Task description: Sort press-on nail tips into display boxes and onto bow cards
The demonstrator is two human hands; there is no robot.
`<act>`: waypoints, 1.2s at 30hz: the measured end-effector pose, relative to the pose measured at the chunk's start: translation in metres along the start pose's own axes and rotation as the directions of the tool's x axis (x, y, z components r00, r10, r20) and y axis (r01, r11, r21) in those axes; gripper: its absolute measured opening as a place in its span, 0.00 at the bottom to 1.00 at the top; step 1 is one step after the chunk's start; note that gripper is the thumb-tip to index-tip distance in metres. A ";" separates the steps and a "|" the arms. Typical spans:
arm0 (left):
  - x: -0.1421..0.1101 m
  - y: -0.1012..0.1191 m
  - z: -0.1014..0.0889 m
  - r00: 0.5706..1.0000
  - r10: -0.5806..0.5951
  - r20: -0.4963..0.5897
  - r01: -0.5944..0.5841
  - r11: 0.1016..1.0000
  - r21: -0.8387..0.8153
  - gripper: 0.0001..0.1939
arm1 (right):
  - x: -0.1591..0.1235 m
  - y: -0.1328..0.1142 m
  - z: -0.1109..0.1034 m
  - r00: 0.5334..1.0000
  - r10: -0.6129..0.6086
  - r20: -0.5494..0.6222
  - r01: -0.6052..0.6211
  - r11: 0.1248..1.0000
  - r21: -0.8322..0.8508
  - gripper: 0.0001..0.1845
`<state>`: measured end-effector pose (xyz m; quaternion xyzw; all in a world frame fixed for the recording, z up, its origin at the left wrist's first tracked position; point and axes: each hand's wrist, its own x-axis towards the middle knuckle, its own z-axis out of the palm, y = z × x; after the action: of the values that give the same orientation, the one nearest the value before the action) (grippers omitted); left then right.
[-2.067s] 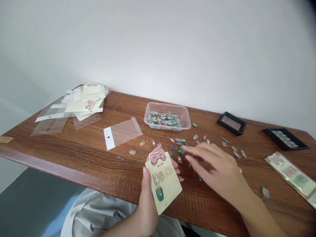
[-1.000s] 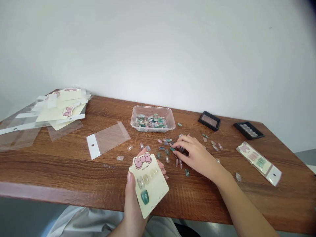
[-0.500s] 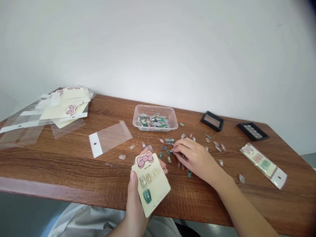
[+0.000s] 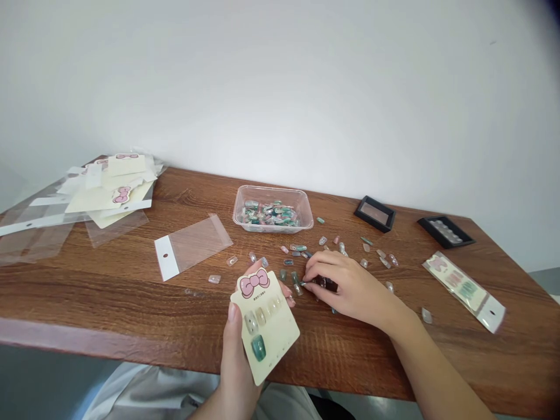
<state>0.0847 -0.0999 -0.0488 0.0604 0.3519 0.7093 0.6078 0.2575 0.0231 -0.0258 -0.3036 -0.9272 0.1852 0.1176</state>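
Observation:
My left hand [image 4: 236, 356] grips a cream card [image 4: 265, 324] with a pink bow printed on it, over the table's front edge. Several press-on nails, one of them green, are stuck on the card. My right hand [image 4: 345, 283] rests curled on the wooden table [image 4: 131, 303] among several loose press-on nails [image 4: 297, 251]. Its fingertips pinch at a small nail beside the card, at about [image 4: 306, 284]. Whether the nail is lifted off the wood I cannot tell.
A clear plastic tub [image 4: 273, 201] of nails stands behind the loose ones. An empty clear sleeve [image 4: 192, 245] lies to the left, a pile of cards and sleeves [image 4: 100, 192] at far left. Two black trays [image 4: 375, 213] [image 4: 445, 231] and a packed sleeve [image 4: 464, 290] lie right.
My right hand has drawn back from the scattered nails toward the card, its fingers curling into a pinch on one nail. My left hand keeps the card in about the same place.

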 end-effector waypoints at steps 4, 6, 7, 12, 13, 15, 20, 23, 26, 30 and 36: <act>0.000 0.002 -0.001 0.999 -0.014 0.030 0.014 1.000 0.005 0.34 | -0.002 0.001 0.000 1.000 0.020 0.022 -0.021 0.999 0.028 0.04; 0.000 0.003 -0.001 0.999 -0.021 0.029 0.021 1.000 0.001 0.34 | -0.002 0.001 0.000 0.998 0.045 0.040 -0.047 0.998 0.039 0.04; 0.000 0.003 -0.001 0.999 -0.024 0.028 0.024 1.000 -0.002 0.35 | -0.002 0.001 0.000 0.997 0.058 0.048 -0.060 0.997 0.044 0.04; 0.001 0.003 -0.004 0.998 -0.027 0.063 0.027 1.000 0.001 0.36 | -0.001 0.002 -0.001 0.993 0.070 0.099 -0.075 0.996 0.053 0.08; 0.001 0.003 -0.005 0.997 -0.022 0.068 0.022 1.000 0.001 0.35 | -0.001 0.003 -0.001 0.992 0.066 0.108 -0.072 0.996 0.054 0.07; 0.002 0.003 -0.005 0.997 -0.018 0.076 0.018 1.000 -0.004 0.35 | 0.000 0.003 -0.001 0.992 0.061 0.113 -0.068 0.996 0.061 0.06; 0.004 0.004 -0.005 0.997 0.002 0.076 -0.003 1.000 0.006 0.34 | -0.001 0.001 -0.001 0.994 0.057 0.093 -0.065 0.994 0.087 0.04; 0.004 0.003 -0.007 0.997 -0.004 0.077 0.004 1.000 0.001 0.33 | -0.002 0.000 0.000 0.996 0.057 0.072 -0.064 0.993 0.101 0.05; 0.003 0.002 -0.008 0.997 -0.013 0.077 0.013 1.000 -0.010 0.34 | -0.002 0.001 0.000 0.997 0.056 0.050 -0.061 0.993 0.103 0.05; 0.001 0.003 -0.008 0.998 -0.021 0.063 0.022 1.000 -0.015 0.35 | -0.002 0.002 0.000 0.999 0.025 0.024 -0.027 0.997 0.070 0.10; 0.003 0.006 -0.006 0.997 -0.061 0.054 0.062 0.998 -0.016 0.32 | -0.002 0.001 0.000 1.000 0.006 -0.001 -0.006 0.999 0.050 0.09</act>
<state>0.0761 -0.1001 -0.0514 0.0630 0.3307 0.6915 0.6391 0.2591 0.0227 -0.0267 -0.3035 -0.9213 0.2084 0.1251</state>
